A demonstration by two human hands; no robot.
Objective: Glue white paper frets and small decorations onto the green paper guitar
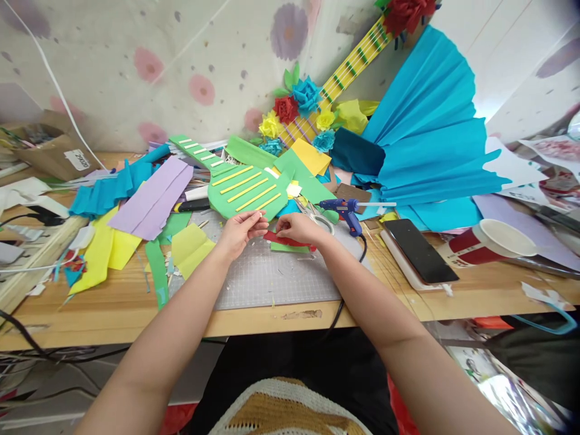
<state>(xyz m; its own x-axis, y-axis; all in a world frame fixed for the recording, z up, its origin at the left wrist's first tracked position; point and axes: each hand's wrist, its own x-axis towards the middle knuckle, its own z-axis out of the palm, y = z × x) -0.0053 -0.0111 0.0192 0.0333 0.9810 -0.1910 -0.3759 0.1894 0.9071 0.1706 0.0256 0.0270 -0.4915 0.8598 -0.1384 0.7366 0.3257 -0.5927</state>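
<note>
My left hand [241,233] is closed above the grey cutting mat, thumb and fingers pinched together; what lies in the pinch, if anything, is too small to make out. Close beside it, my right hand [299,229] is closed with its fingertips on a strip of red paper [294,241], partly hidden under the hand. A green paper strip [285,248] lies on the mat [263,284] just below the red one. Beyond my hands rests a green guitar-shaped cutout [249,188] with yellow and white strips on it. Scissors [322,222] lie partly hidden right of my right hand.
A blue glue gun [343,211] stands to the right, its cable running off the front edge. Further right are a phone [421,251] and a paper cup [487,241]. Purple paper [151,199] and yellow paper [95,257] lie left. A flower-decorated guitar [348,75] leans behind.
</note>
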